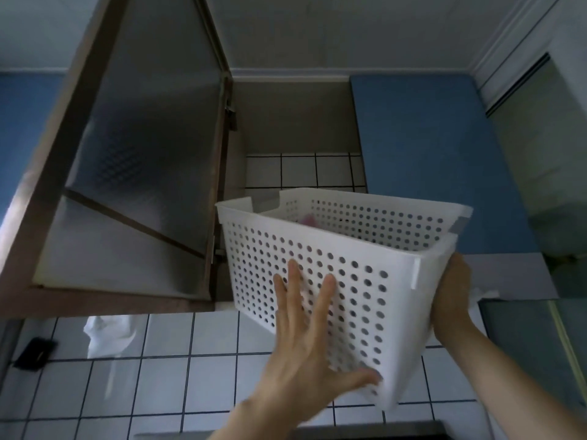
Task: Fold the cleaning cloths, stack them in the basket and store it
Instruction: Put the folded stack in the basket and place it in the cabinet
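Room: you are looking up at a wall cupboard [298,122] above a white tiled wall [197,369]; blue cupboard fronts sit on either side, and the ceiling shows at the top.
Door: the cupboard's glass door [139,147] stands swung open to the left, in a brown frame.
Cupboard inside: you can see a plain back wall, with white tiles below it, just behind the basket.
Basket: you hold the white perforated basket [336,268] up in front of the open cupboard, tilted, its far left corner nearest the opening — it is not yet on a shelf.
Cloths: only a bit of pink cloth [308,221] shows over the near rim; how the cloths lie inside cannot be told.
Left hand: your left hand [305,341] lies flat on the basket's long side, fingers straight and spread, thumb reaching under the bottom corner.
Right hand: your right hand [452,296] is at the basket's right end — the fingers are hidden behind it, so you cannot tell how they hold.
Other: a white plastic bag [109,335] hangs on the tiles under the door.
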### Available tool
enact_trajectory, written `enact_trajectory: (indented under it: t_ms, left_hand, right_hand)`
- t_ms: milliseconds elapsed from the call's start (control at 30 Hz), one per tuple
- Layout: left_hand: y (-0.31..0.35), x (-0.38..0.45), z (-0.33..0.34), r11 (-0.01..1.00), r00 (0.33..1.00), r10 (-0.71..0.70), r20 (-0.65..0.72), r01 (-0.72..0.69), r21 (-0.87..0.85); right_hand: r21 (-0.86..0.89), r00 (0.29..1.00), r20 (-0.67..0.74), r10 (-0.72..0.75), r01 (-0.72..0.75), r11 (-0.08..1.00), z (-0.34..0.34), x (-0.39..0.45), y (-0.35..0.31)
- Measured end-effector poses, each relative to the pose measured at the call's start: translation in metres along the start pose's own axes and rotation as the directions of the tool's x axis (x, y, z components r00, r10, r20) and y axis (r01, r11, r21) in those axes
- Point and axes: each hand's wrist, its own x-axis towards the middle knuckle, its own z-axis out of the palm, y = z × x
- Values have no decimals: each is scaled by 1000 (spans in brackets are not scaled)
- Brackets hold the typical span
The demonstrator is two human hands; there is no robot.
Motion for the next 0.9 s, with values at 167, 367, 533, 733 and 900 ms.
enact_trajectory:
  t_ms: [167, 367, 533, 733, 900]
  left_hand:
    - [-20, 7, -17, 954, 981, -85, -176, 29, -300]
    - [31, 4, 3, 996, 951, 5, -308, -30, -78]
    - [5, 10, -9, 994, 956, 2, -292, -35, -108]
    - [-22, 31, -37, 971, 952, -24, -305, -50, -234]
    - [-41, 48, -60, 931, 933, -83, -350, -53, -361]
  right_hand:
    - [47, 996, -94, -9, 14, 999, 8, -17, -3]
    - [7, 995, -82, -59, 60, 998, 14, -25, -4]
    - [-92, 996, 28, -90, 93, 991, 7, -32, -14]
    - [-76, 967, 202, -155, 173, 982, 14, -50, -25]
    - [-98, 927, 287, -243, 280, 955, 29, -56, -37]
